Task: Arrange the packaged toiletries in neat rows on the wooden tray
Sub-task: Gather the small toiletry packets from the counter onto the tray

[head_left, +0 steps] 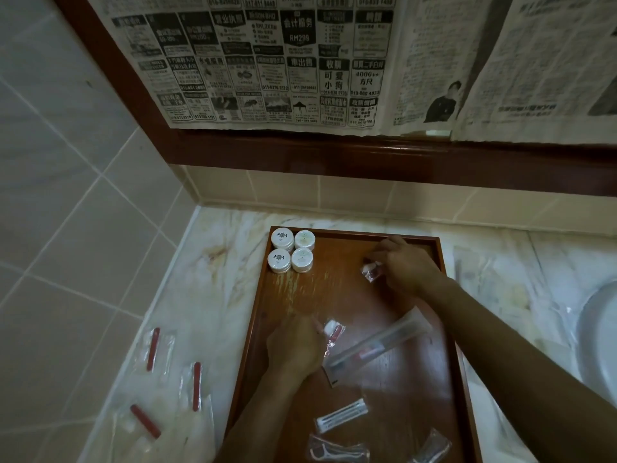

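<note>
A marble bench (213, 295) runs under a tiled wall, and above it a dark wooden frame is covered with sheets of newspaper (267, 61). On the newspaper some writing can be read: "RM299", "4000++" and Chinese advertisement headings. On the right edge a part of a white sink (597, 332) shows.

The wooden tray (440, 262) lies on the bench in the middle. In its far left corner four round white packs (292, 250) already stand in two neat rows, touching each other; each has a small emblem on top, too small to read. The right hand (405, 265) is over the far right part of the tray and pinches a small clear sachet (370, 270) with red and white contents. The left hand (293, 345) is over the middle of the tray, fingers curled, and seems to hold a similar sachet (334, 332) at its edge. Just beside it lies a long toothbrush pack (377, 342), at an angle. At the near end are a comb pack (340, 419) and two other clear packets (337, 451). On the bench to the left lie three clear sachets with red strips (153, 349), well apart from the tray.

I judge all these packs are very light. The plastic film is thin, soft and slippery, so it is better to pinch a sachet at its sealed edge. The long pack is stiffer and can be taken in the middle.
</note>
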